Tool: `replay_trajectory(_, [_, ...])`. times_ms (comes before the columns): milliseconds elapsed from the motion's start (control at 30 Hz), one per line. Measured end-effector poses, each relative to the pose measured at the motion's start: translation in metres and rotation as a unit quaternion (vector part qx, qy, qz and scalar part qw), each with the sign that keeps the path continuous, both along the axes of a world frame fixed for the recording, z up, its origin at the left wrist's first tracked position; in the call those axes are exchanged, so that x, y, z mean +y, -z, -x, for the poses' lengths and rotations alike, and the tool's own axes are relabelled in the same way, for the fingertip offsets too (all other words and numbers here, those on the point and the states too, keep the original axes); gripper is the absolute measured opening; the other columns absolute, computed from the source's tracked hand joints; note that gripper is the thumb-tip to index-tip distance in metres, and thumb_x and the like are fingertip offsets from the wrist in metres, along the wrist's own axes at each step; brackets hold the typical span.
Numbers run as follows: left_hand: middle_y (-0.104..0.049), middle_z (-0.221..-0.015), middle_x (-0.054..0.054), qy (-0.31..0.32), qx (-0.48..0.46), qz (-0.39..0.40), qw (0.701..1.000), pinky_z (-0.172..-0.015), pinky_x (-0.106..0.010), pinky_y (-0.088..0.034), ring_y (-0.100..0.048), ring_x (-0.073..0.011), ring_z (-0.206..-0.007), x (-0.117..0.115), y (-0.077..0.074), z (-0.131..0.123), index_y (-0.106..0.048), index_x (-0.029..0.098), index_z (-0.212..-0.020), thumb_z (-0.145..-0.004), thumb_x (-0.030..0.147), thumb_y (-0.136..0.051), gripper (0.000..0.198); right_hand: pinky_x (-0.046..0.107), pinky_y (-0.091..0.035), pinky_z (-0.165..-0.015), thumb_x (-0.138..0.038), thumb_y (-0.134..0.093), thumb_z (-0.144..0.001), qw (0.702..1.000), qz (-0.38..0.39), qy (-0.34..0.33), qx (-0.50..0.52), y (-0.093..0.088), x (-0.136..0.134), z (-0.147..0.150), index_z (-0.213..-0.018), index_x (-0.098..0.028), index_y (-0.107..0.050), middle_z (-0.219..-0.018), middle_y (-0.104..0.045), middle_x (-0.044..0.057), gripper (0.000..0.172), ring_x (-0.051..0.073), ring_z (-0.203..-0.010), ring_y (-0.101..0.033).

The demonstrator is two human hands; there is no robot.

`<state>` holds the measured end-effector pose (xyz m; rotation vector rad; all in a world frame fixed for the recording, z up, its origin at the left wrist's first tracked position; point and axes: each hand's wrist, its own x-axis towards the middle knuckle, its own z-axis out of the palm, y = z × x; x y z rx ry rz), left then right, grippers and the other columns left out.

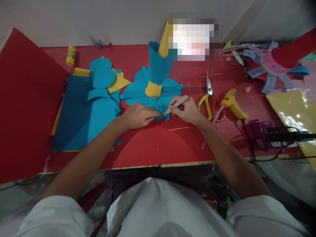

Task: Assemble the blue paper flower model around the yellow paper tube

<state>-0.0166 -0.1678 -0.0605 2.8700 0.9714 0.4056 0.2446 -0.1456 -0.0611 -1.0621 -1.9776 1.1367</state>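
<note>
My right hand [186, 110] is closed in a pinch around a pale, pen-like stick [181, 100]. The stick's narrow tip points down at the front edge of a blue paper flower base [144, 77]. Resting at that same edge, my left hand [140, 116] has its fingers stretched out, the tips touching the blue paper close to the stick's tip. From the middle of the base rises a yellow paper ring [153, 89] with a rolled blue paper tube [155, 62] above it. A small blue paper piece at the edge is partly covered by my fingers.
Scissors [209, 89], a yellow glue gun [233, 103] and a purple power box [264, 133] with cables lie to the right. Blue paper sheets [79, 112] and a yellow glue stick [70, 56] are on the left, beside a tall red board [29, 105].
</note>
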Motion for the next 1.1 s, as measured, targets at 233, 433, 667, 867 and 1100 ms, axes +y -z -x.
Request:
replay_trajectory(233, [-0.084,-0.101,0.001,0.001,-0.005,-0.006,1.0,-0.051,-0.029,-0.024,-0.068,-0.0142,-0.067,0.0001,0.0012,0.0001,-0.079,0.031,-0.122,-0.098,0.017,-0.05,0.04,0.027,-0.036,-0.052,-0.038,-0.065,-0.092,1.0,0.003,-0.004,-0.004,-0.0006,-0.0004,-0.0007,-0.079,-0.02,-0.064,-0.065,-0.06,-0.001,0.022,0.011,-0.056,-0.049])
replay_trajectory(433, [-0.083,-0.102,0.002,0.005,-0.009,-0.009,1.0,-0.052,-0.03,-0.022,-0.066,-0.0153,-0.066,0.0,0.0006,0.0001,-0.078,0.032,-0.124,-0.098,0.017,-0.05,0.041,0.028,-0.035,-0.052,-0.038,-0.065,-0.092,1.0,-0.003,-0.011,-0.002,-0.0006,-0.0003,-0.0009,-0.081,-0.02,-0.065,-0.066,-0.061,-0.001,0.022,0.011,-0.056,-0.049])
replay_trajectory(667, [-0.084,-0.102,0.001,0.005,-0.016,-0.016,1.0,-0.052,-0.03,-0.023,-0.066,-0.015,-0.065,-0.0003,0.0013,0.0001,-0.079,0.032,-0.123,-0.097,0.016,-0.05,0.041,0.027,-0.035,-0.051,-0.037,-0.064,-0.093,1.0,-0.004,-0.014,0.011,-0.0019,-0.0009,0.0008,-0.081,-0.02,-0.064,-0.067,-0.06,-0.001,0.022,0.01,-0.055,-0.047])
replay_trajectory(867, [-0.084,-0.101,0.001,0.001,-0.008,-0.011,1.0,-0.052,-0.028,-0.023,-0.066,-0.0143,-0.066,-0.0002,0.0015,-0.0002,-0.078,0.032,-0.123,-0.097,0.016,-0.051,0.041,0.028,-0.034,-0.051,-0.036,-0.063,-0.093,1.0,-0.011,-0.021,0.008,-0.0024,-0.001,0.0007,-0.081,-0.019,-0.065,-0.067,-0.06,-0.001,0.021,0.01,-0.055,-0.046])
replay_trajectory(1100, [-0.083,-0.099,0.001,0.007,-0.016,-0.021,1.0,-0.052,-0.029,-0.023,-0.067,-0.0142,-0.066,0.0001,0.0017,0.0002,-0.079,0.032,-0.122,-0.097,0.016,-0.051,0.041,0.027,-0.034,-0.051,-0.035,-0.063,-0.092,1.0,-0.013,-0.014,0.003,-0.0005,-0.0005,0.0,-0.08,-0.019,-0.065,-0.066,-0.06,-0.001,0.02,0.01,-0.055,-0.047])
